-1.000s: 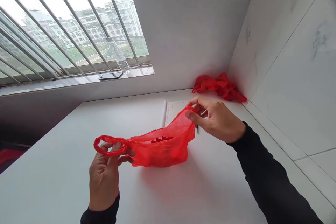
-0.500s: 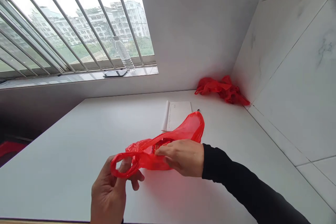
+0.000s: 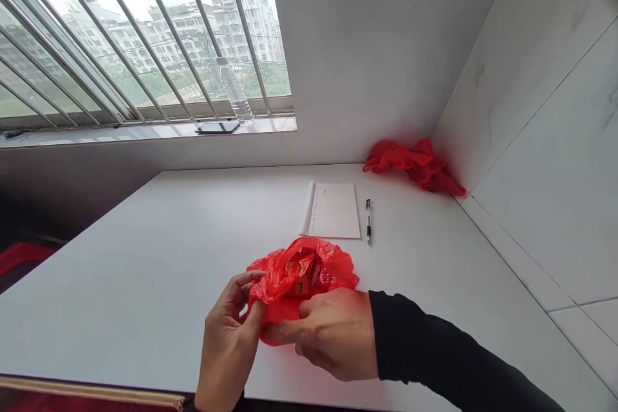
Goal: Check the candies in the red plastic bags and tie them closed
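Packets (image 3: 300, 268) are already contained in the red bag (image 3: 276, 313) over the desk (image 3: 145, 257), its mouth still unclosed, its left edge pinched by the left grip (image 3: 233, 322), any pinch by the right grip (image 3: 333, 333) at its near side unclear.

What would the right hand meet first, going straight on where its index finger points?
First the red bag, which the right hand seems to touch; just beyond, probably the left hand, though depth is unclear.

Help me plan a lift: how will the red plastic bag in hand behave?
The red plastic bag will probably flop, as its thin film is crumpled. Its open mouth might spill the wrapped packets inside if tipped.
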`<act>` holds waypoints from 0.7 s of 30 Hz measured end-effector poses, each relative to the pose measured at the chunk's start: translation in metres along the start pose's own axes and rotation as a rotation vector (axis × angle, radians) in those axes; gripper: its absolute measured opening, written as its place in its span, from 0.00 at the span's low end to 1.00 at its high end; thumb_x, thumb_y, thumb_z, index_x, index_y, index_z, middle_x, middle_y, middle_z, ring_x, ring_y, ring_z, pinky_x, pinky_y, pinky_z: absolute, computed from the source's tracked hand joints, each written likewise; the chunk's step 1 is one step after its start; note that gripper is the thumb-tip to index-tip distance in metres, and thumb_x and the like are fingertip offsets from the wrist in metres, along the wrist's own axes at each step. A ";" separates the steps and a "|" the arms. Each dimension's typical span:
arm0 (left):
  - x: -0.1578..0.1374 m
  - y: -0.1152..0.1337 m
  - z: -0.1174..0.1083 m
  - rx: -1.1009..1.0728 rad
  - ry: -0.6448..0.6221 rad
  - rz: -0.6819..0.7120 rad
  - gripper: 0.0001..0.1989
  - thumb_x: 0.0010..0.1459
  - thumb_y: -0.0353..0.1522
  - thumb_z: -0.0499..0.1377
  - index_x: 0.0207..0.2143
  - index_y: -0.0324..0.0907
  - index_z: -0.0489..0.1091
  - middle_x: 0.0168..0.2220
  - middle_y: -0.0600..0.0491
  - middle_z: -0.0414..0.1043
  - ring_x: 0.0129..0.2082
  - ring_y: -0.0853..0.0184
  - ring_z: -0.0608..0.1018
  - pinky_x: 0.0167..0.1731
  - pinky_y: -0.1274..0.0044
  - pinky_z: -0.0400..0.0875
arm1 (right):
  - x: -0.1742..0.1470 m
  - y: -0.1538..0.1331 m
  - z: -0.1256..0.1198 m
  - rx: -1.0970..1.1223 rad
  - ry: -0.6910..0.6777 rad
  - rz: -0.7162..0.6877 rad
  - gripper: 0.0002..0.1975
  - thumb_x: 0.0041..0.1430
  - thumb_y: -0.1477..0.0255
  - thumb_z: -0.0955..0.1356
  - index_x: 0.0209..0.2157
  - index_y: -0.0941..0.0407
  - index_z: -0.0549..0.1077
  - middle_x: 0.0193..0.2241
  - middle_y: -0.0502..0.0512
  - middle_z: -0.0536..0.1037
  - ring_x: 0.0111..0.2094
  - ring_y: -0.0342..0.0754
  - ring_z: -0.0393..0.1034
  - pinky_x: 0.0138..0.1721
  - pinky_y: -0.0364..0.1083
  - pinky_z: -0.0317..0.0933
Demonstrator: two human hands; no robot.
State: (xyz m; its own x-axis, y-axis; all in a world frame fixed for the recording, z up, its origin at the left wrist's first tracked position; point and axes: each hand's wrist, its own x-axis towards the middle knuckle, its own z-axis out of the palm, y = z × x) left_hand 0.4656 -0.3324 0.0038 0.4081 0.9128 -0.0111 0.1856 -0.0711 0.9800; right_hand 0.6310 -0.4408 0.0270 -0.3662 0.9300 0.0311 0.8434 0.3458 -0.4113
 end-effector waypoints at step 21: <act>0.010 0.003 0.006 -0.605 0.095 -0.263 0.25 0.40 0.39 0.73 0.42 0.40 0.78 0.42 0.49 0.80 0.41 0.56 0.79 0.26 0.77 0.75 | 0.035 0.046 0.022 0.048 0.051 0.099 0.13 0.64 0.70 0.62 0.48 0.57 0.71 0.38 0.58 0.79 0.37 0.51 0.73 0.32 0.46 0.60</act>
State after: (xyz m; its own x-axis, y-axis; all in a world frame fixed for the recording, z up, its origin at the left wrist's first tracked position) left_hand 0.4754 -0.3254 0.0059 0.3321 0.9024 -0.2744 -0.2778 0.3716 0.8859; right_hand 0.6482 -0.3949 -0.0106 -0.2607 0.9648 0.0339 0.8540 0.2469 -0.4580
